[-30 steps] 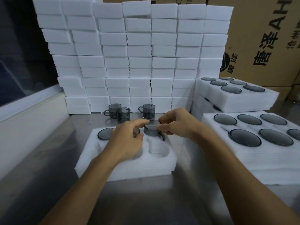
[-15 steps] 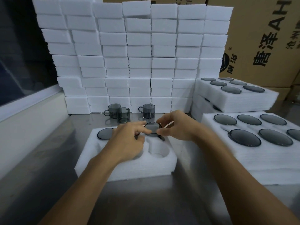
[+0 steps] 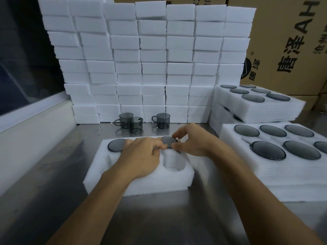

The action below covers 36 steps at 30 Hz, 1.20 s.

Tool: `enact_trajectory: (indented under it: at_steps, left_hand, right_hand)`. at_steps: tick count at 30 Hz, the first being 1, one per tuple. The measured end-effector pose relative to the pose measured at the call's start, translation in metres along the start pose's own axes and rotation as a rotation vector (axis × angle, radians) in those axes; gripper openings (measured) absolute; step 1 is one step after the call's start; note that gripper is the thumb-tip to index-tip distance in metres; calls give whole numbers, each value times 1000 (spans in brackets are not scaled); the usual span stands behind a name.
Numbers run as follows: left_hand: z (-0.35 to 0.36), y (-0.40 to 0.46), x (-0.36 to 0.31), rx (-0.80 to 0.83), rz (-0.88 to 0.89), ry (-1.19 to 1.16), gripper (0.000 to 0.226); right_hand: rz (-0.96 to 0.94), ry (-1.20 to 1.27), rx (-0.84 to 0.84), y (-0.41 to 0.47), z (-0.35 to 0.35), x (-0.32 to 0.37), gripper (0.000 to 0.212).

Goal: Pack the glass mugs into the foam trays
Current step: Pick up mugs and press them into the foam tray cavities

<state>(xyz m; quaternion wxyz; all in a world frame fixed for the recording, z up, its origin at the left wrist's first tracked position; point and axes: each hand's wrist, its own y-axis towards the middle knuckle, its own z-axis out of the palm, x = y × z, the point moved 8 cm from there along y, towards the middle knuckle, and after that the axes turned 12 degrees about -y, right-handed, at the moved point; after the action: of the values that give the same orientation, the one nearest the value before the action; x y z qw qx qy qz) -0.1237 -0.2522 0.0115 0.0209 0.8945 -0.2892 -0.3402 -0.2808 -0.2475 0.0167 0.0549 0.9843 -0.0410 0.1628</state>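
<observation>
Mug being packed: a smoky grey glass mug [image 3: 169, 141] sits upside down in the far right pocket of the foam tray [image 3: 139, 181], sunk until its flat base lies about level with the foam top.
Left hand: the left hand [image 3: 141, 154] lies across the middle of the tray, fingers curled, fingertips touching the mug's near left edge; it presses rather than wraps round the glass.
Right hand: the right hand [image 3: 192, 140] arches over the mug's right side, thumb and forefinger pinching its rim.
Tray pockets: a second mug base [image 3: 115, 145] shows in the far left pocket; the near right pocket [image 3: 174, 160] is hollow; the others are hidden under the left hand.
Loose mugs: three mugs [image 3: 131, 122] stand upright on the steel table [image 3: 159, 218] beyond the tray, two touching and one [image 3: 162, 120] apart to the right.
Filled trays: stacked trays [image 3: 276, 167] with mug bases showing lie to the right.
Backdrop: a wall of white foam blocks [image 3: 150, 59]; cardboard cartons [image 3: 292, 41] behind.
</observation>
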Motion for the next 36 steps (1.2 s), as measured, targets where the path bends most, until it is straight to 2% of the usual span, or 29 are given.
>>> enact_trajectory:
  at_steps: [4, 6, 9, 11, 13, 16, 18, 25, 33, 36]
  left_hand:
    - [0, 1, 1, 43, -8, -27, 35]
    - [-3, 1, 4, 44, -28, -115, 31]
    - [-31, 1, 15, -153, -58, -123, 23]
    - [-55, -2, 34, -264, -185, 11, 28]
    - [-70, -8, 63, -267, -386, 94, 43]
    - [-72, -16, 98, -233, -575, -87, 64]
    - [-70, -15, 102, -259, -574, -203, 70]
    - [-64, -13, 100, -316, -494, -318, 60]
    - [-58, -9, 114, -379, -441, -467, 55]
    - [-57, -8, 116, -399, -428, -497, 57]
  right_hand:
    - [63, 55, 19, -1, 4, -7, 41]
    - [81, 113, 40, 0, 7, -9, 38]
    - [104, 186, 56, 1, 9, -11, 29]
    - [104, 210, 56, 1, 9, -12, 27]
    - [100, 215, 48, 1, 9, -11, 28]
    - [85, 186, 13, 1, 9, -8, 29]
    - [79, 185, -8, 2, 9, -8, 28]
    - [178, 222, -98, 7, 13, -19, 39]
    - [212, 178, -260, 8, 2, -11, 37]
    - [208, 242, -343, 16, -5, -6, 32]
